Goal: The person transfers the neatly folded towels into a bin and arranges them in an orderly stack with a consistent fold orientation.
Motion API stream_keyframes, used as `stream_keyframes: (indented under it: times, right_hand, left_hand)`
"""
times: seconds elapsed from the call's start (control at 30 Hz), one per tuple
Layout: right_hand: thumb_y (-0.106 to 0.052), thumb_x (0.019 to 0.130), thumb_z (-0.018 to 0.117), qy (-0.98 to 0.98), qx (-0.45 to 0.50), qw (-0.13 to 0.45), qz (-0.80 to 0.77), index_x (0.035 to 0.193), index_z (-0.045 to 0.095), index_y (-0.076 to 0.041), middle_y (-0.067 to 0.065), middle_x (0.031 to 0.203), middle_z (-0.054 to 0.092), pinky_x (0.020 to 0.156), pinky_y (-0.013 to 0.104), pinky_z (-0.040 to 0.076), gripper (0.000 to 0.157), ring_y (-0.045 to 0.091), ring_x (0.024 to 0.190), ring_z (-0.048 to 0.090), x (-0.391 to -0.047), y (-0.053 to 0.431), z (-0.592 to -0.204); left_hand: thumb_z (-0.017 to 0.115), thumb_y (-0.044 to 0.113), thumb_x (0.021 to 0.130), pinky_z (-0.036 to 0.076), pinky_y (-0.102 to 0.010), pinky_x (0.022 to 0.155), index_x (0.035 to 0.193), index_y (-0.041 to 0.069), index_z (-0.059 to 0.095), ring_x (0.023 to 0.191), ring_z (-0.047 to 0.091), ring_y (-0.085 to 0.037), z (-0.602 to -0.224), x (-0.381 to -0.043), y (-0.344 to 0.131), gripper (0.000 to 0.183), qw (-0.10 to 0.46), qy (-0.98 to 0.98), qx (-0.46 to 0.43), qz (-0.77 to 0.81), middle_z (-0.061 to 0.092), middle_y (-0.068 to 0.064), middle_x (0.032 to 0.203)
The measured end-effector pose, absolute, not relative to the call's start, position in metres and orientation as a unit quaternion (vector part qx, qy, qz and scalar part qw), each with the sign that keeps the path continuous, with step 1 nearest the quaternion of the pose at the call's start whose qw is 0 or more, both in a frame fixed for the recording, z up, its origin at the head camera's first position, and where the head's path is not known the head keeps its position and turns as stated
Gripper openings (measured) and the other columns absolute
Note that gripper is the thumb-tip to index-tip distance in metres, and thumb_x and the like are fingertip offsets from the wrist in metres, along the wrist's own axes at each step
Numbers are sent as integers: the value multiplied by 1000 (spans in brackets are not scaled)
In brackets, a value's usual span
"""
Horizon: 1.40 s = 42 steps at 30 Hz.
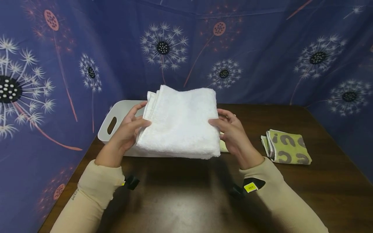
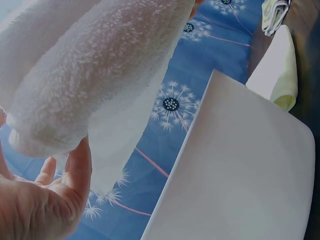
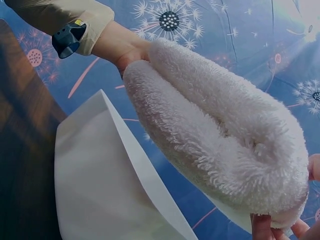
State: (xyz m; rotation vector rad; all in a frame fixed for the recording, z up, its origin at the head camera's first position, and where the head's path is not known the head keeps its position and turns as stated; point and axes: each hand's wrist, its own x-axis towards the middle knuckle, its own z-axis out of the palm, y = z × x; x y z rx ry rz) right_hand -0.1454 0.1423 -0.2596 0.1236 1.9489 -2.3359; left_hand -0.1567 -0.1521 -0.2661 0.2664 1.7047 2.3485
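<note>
A thick, folded white towel (image 1: 180, 123) is held up in front of me, raised off the table. My left hand (image 1: 125, 134) grips its left edge, thumb on the top face and fingers spread along the side and beneath. On the opposite edge, my right hand (image 1: 233, 132) pinches it the same way. Behind and below the towel stands a white plastic bin (image 2: 240, 160) with a handle slot, largely covered by the towel in the head view. Both wrist views show the towel's rounded folds above the bin's rim.
A folded green towel with grey marks (image 1: 288, 147) lies on the brown table (image 1: 326, 184) at the right. Part of a pale yellow-green cloth (image 2: 287, 87) shows beside the bin, mostly hidden in the head view. A blue dandelion-print curtain (image 1: 262, 48) encloses the table's back and sides.
</note>
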Motion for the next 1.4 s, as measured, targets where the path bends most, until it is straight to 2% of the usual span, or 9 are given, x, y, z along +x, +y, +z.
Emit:
stream_keyframes:
  times: [0.7,0.93,1.4]
  right_hand:
    - [-6,84,62,643,37,55,-763,132,38,-7,7,115,47,73,32,49,54,19,98,51,-154,130,-261]
    - [-7,83,64,646,40,56,-760,132,39,-7,7,115,46,77,35,48,55,21,100,50,-157,126,-260]
    - [-8,82,65,652,34,61,-755,130,42,-7,7,114,49,74,34,49,54,20,95,53,-166,119,-258]
  left_hand:
    - [46,-7,84,51,-29,72,140,19,28,94,54,-19,-259,-160,-164,65,116,600,79,787,42,-14,119]
    - [44,-8,84,50,-28,69,140,20,29,90,55,-17,-261,-162,-169,64,112,597,76,791,42,-13,116]
    - [42,-9,85,51,-27,67,139,19,29,88,55,-16,-260,-169,-177,63,113,593,71,794,38,-12,118]
